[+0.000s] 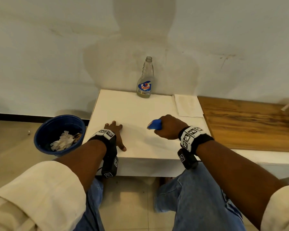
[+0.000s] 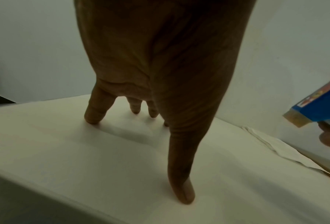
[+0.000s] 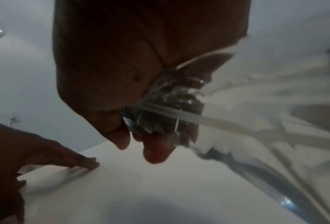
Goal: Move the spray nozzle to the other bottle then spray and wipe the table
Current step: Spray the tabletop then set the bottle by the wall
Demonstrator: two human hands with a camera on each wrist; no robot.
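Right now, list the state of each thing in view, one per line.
Colin bottle: upright, uncapped, liquid low.
Spray nozzle: held above the table.
Right hand: grips the nozzle bottle.
Left hand: flat on the table.
Cloth: folded, untouched.
Blue bin: holds crumpled tissue.

Person's attire: cream fabric sleeves (image 1: 40, 194), rolled up to the elbow on both arms; faded blue denim trousers (image 1: 197, 202). Each wrist carries a black strap wristband (image 1: 194, 139) faced with white blocks printed with black square-pattern markers. A black camera unit (image 1: 187, 158) bearing similar markers hangs beneath each band. A thin black cable (image 1: 98, 170) runs beside the left unit.
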